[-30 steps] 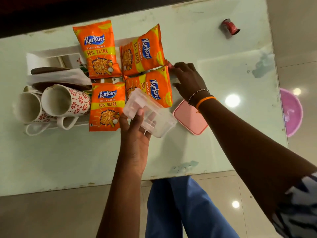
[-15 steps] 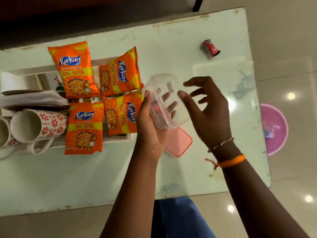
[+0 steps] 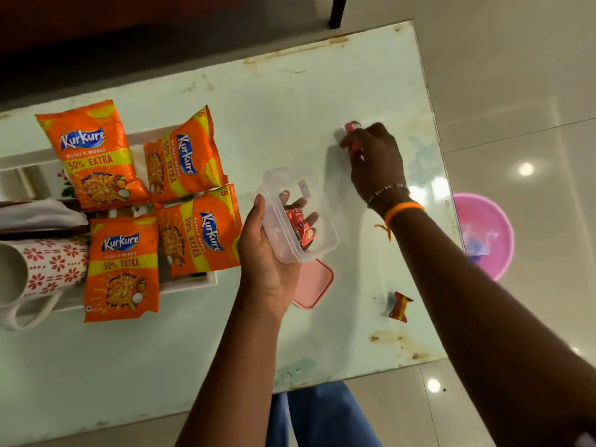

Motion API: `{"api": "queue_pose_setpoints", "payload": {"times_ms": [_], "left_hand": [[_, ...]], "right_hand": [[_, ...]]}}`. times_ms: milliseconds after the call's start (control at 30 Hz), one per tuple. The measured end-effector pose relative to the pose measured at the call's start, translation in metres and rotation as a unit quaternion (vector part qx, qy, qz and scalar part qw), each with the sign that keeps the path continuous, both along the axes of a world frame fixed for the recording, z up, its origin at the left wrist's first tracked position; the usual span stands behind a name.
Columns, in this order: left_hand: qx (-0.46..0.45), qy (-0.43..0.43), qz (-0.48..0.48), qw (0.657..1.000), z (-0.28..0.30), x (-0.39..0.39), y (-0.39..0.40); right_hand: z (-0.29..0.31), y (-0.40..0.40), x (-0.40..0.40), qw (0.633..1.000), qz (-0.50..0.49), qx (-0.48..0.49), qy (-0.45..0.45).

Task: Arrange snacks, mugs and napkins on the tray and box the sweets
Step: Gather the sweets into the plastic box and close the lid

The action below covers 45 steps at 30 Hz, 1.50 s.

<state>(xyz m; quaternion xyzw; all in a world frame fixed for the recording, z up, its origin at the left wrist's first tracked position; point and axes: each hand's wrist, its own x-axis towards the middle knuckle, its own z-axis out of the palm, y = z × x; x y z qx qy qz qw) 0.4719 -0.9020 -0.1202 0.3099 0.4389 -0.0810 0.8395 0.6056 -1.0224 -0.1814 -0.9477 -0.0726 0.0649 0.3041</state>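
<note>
Currently, the clear plastic box (image 3: 298, 217) contains one red-wrapped sweet (image 3: 301, 225), while the white tray (image 3: 190, 283) carries four orange snack packets (image 3: 122, 269), a patterned mug (image 3: 45, 269) and folded napkins (image 3: 38, 212). The left hand (image 3: 267, 253) cradles the box above the pink lid (image 3: 314, 285), fingers wrapped beneath it. The right hand (image 3: 375, 159) reaches far across the table (image 3: 290, 101), fingertips pinched on another red sweet (image 3: 352, 132); a further sweet (image 3: 399, 306) lies near the table's right edge.

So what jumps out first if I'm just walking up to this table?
Four bright orange snack packets fill a white tray on the table's left, beside a flower-patterned mug lying on its side. In the middle, the left hand holds a clear plastic box with one red sweet inside, above a pink lid. The right hand reaches across to another red sweet at the far right.
</note>
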Motion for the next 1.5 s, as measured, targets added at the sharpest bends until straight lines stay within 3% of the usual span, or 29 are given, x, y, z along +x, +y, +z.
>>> {"api": "queue_pose_setpoints", "payload": {"times_ms": [100,267,367,433,500,600,667,800,1000,1133,1200,1300,1400,1500], "left_hand": [[-0.017,-0.003,0.003,1.000,0.003,-0.001,-0.003],[-0.011,-0.004,-0.040,0.999,0.006,-0.005,-0.005],[-0.053,-0.004,-0.049,0.997,0.008,-0.012,-0.007],[-0.076,-0.008,-0.059,0.995,0.009,-0.016,-0.007],[-0.070,-0.012,-0.080,0.994,0.008,-0.022,-0.006],[-0.075,-0.017,-0.113,0.991,0.009,-0.035,-0.004],[-0.073,-0.022,-0.143,0.987,0.009,-0.045,0.002],[-0.055,-0.018,-0.181,0.982,0.011,-0.070,0.016],[-0.022,-0.016,-0.228,0.973,0.023,-0.102,0.034],[-0.036,-0.004,-0.208,0.977,0.027,-0.119,0.054],[-0.048,-0.008,-0.197,0.979,0.027,-0.126,0.065],[-0.042,-0.013,-0.197,0.979,0.027,-0.136,0.084],[-0.049,-0.025,-0.200,0.978,0.027,-0.144,0.100],[-0.050,-0.026,-0.202,0.978,0.029,-0.150,0.109]], "right_hand": [[0.036,-0.010,-0.044,0.993,-0.045,0.104,0.014],[0.097,-0.009,-0.117,0.981,0.073,0.159,0.083],[0.097,-0.019,-0.134,0.981,0.003,0.172,0.089],[0.085,-0.036,-0.142,0.984,-0.098,0.144,0.042],[0.067,-0.056,-0.154,0.983,-0.172,0.058,0.041],[0.043,-0.077,-0.181,0.954,-0.199,-0.113,0.193],[0.036,-0.074,-0.196,0.937,-0.206,-0.126,0.254],[0.025,-0.051,-0.215,0.950,-0.221,-0.085,0.201],[0.082,0.004,-0.222,0.958,-0.247,0.127,0.071],[0.124,0.040,-0.235,0.967,-0.131,0.179,0.126],[0.119,0.046,-0.235,0.964,-0.165,0.185,0.095],[0.081,0.047,-0.226,0.969,-0.218,0.099,0.060],[0.040,0.052,-0.213,0.984,-0.098,-0.038,0.147],[0.017,0.062,-0.206,0.982,0.002,-0.128,0.136]]}}
